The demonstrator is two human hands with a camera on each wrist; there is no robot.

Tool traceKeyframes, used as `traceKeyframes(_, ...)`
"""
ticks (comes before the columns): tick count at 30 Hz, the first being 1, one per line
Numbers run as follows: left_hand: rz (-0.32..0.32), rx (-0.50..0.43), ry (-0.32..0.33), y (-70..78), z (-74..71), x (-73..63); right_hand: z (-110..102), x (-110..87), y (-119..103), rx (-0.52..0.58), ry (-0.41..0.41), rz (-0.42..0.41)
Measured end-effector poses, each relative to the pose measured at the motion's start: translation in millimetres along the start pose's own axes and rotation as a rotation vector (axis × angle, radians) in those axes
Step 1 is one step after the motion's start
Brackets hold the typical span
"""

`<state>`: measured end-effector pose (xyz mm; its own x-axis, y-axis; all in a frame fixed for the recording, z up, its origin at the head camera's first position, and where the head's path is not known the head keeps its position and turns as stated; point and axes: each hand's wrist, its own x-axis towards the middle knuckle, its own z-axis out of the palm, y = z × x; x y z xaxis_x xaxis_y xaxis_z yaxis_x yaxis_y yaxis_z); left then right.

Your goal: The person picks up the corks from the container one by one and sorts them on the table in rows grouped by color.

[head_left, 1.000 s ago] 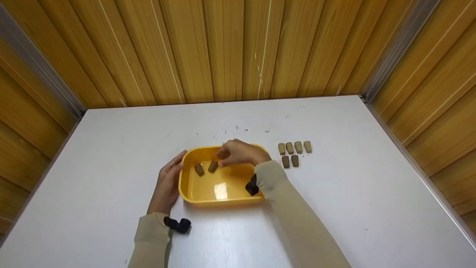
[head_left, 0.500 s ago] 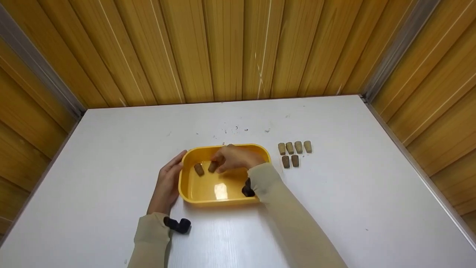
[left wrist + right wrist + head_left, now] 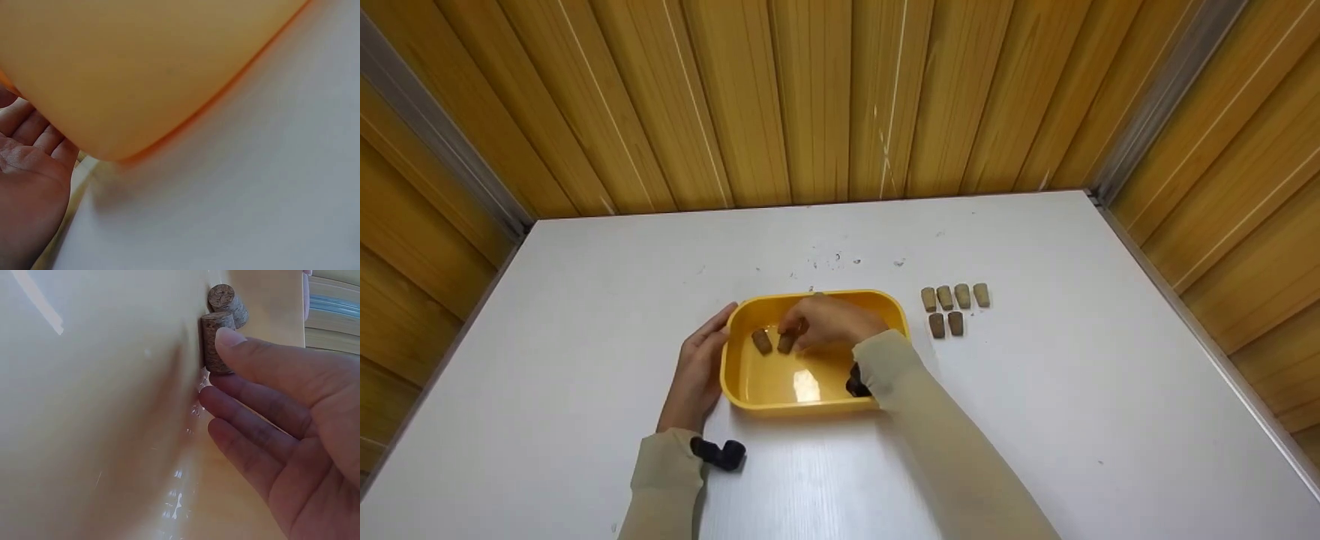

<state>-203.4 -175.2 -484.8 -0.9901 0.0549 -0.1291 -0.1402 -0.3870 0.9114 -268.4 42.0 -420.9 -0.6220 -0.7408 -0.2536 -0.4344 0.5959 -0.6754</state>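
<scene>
A yellow plastic tray (image 3: 810, 406) stands on the white table. My left hand (image 3: 701, 367) rests against its left wall; in the left wrist view its fingers (image 3: 31, 126) lie fairly straight along the outside. Inside the tray, my right hand (image 3: 832, 322) pinches a brown cork stopper (image 3: 785, 343). The right wrist view shows the thumb across this cork (image 3: 211, 346), with the index finger partly hidden. Just left of it in the head view lies a second brown cork (image 3: 762, 342), which appears close behind the held one in the right wrist view.
Right of the tray, several light corks (image 3: 945, 298) form a row on the table (image 3: 1072, 375). Two darker corks (image 3: 946, 325) lie in front of them. Small dark marks (image 3: 836, 259) dot the surface behind the tray. Wood-patterned panels (image 3: 810, 105) wall in the back and sides.
My right hand has moved left and down onto the nearer cork in the tray and taken hold of it. That cork has shifted slightly left. The left hand stays where it was.
</scene>
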Motion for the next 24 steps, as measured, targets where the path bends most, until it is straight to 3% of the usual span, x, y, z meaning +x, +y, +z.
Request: traceKeyframes(24,-0.005,-0.032,0.016,0.5,0.4,0.6,1.5,-1.9,1.7,-0.105,0.0,-0.051)
